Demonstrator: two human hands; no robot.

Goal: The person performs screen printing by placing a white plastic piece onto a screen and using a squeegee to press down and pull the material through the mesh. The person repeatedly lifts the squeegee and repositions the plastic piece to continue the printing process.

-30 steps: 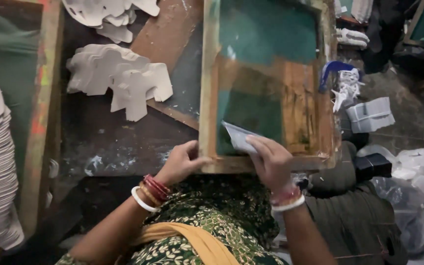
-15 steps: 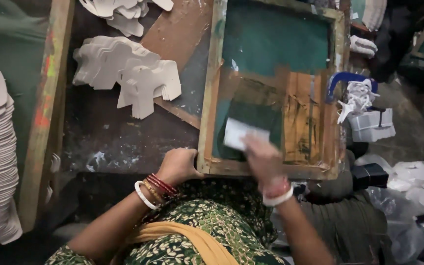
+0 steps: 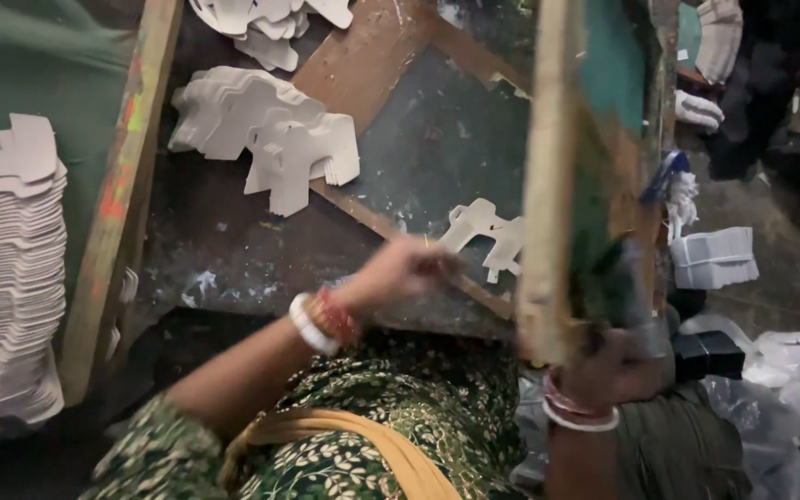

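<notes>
**Screen frame tilted up, one hand at the cut card on the printing bed**

Nearest the camera, the person's green patterned garment fills the bottom of the view, with a yellow strap across it. The right hand [image 3: 618, 366], ringed at the wrist by pale and red bangles, grips the near bottom corner of the wooden screen frame [image 3: 548, 176], fingers wrapped around the wood. The frame stands tilted up on edge, its green mesh facing right and its pale wooden rail running nearly vertical through the picture.

Just to the left, the left hand [image 3: 400, 270], with a white bangle and red bangles on the wrist, reaches forward over the dark printing bed [image 3: 233, 241]. Its fingers are drawn close together, tips meeting the near edge of a white die-cut card [image 3: 485, 233] that lies flat on the bed, just beside the raised frame. The hand is blurred, so whether it actually pinches the card I cannot tell.

Farther up the bed, a fanned pile of white cut cards [image 3: 266, 139] rests on the dark surface, and more loose cards [image 3: 266, 23] lie at the top edge. At the far left, beyond a paint-stained wooden rail [image 3: 118, 194], a tall stack of the same white cards [image 3: 2, 278] stands. On the right, past the frame, lie a small bundle of white pieces [image 3: 715, 257] and crumpled clear plastic bags [image 3: 789, 370].
</notes>
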